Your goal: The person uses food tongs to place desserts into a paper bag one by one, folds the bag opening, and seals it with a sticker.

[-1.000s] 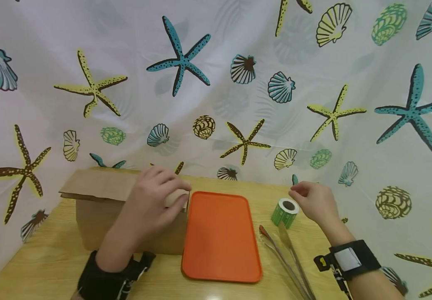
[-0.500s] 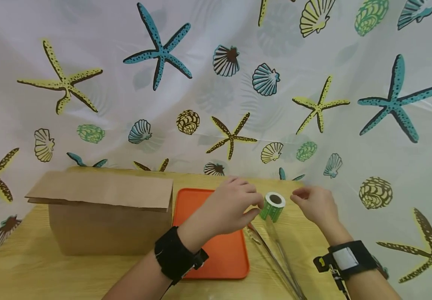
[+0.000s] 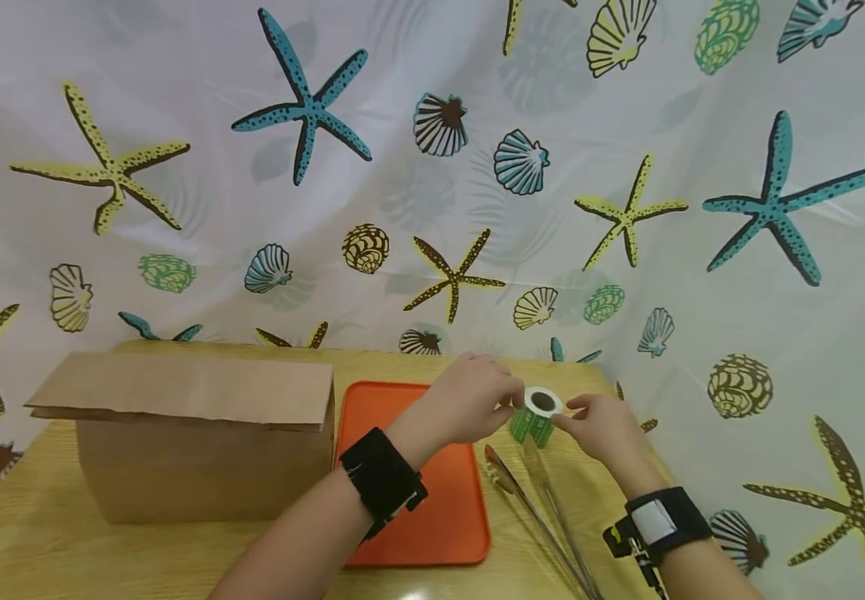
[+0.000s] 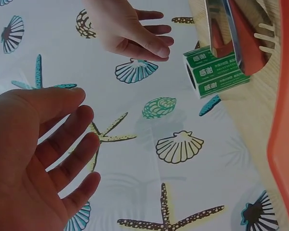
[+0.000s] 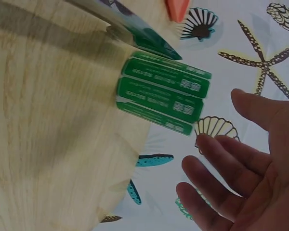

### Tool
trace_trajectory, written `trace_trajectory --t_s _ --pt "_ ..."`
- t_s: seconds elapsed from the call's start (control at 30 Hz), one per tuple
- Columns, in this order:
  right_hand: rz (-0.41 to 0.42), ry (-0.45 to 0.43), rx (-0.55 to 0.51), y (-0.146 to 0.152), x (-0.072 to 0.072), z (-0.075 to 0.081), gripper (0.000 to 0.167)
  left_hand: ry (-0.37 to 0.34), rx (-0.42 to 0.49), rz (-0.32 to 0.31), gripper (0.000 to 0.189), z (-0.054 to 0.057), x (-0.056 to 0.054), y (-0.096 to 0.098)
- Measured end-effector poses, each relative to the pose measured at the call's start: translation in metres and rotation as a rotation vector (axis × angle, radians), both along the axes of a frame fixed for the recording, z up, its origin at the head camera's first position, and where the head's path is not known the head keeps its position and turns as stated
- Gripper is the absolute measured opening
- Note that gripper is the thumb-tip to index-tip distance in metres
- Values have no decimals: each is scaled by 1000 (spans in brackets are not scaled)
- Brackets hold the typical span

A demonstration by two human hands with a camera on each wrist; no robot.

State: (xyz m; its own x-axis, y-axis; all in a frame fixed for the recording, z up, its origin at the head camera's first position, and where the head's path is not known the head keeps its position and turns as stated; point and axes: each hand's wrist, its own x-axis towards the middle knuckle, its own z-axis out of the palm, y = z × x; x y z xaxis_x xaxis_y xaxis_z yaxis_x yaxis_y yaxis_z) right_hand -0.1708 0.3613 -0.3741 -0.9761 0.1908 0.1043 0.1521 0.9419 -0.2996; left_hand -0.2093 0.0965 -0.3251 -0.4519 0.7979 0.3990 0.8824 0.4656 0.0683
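A roll of green printed labels (image 3: 531, 428) with a white top stands upright on the wooden table. My left hand (image 3: 472, 398) is at its left side in the head view, fingers loosely bent. From the right comes my right hand (image 3: 601, 430), its thumb and forefinger overlapping the roll's edge. In the left wrist view the left hand's relaxed fingers (image 4: 70, 144) are apart from the label roll (image 4: 216, 72). The right wrist view shows the right hand's fingers (image 5: 226, 178) spread below the roll (image 5: 164, 92), with nothing between them.
Long metal tongs (image 3: 545, 521), one end flat and one tined, lie just in front of the roll. An orange tray (image 3: 432, 508) sits left of them, partly under my left forearm. Farther left stands a folded brown paper bag (image 3: 200, 467). A patterned curtain (image 3: 402, 183) hangs behind.
My left hand has moved right, from over the paper bag across the tray to the label roll. My right hand has come closer to the roll. The head view has turned slightly right.
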Motion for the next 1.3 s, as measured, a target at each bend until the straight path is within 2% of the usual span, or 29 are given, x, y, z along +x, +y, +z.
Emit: trace_trajectory --t_s 0.13,0.3,0.4,0.5,0.6,0.73,0.87,1.07,1.2,1.3 --pt "-32 -28 54 1 -2 -7 61 -17 -56 10 13 -11 -11 21" --pt "-92 -7 70 2 -3 -17 53 -11 -205 33 16 -30 -19 49" --pt "-112 11 51 3 -4 -24 50 -42 -270 64 16 -42 -21 58" --pt "-127 18 39 4 -4 -27 53 -90 -280 105 15 -48 -22 63" --pt "-151 -8 12 5 -4 -28 52 -126 -272 129 16 -50 -22 66" --pt "-159 -41 -16 4 -4 -31 44 -160 -269 125 21 -51 -24 73" --pt "-150 -21 -16 2 -7 -36 41 -153 -282 122 25 -53 -26 82" --pt "-165 16 -16 -2 -6 -40 35 -155 -307 144 16 -56 -28 95" --pt "-154 38 -12 -5 -7 -40 28 -154 -295 158 13 -56 -31 97" --pt "-133 55 -9 -8 -7 -40 22 -143 -268 166 20 -58 -33 95"
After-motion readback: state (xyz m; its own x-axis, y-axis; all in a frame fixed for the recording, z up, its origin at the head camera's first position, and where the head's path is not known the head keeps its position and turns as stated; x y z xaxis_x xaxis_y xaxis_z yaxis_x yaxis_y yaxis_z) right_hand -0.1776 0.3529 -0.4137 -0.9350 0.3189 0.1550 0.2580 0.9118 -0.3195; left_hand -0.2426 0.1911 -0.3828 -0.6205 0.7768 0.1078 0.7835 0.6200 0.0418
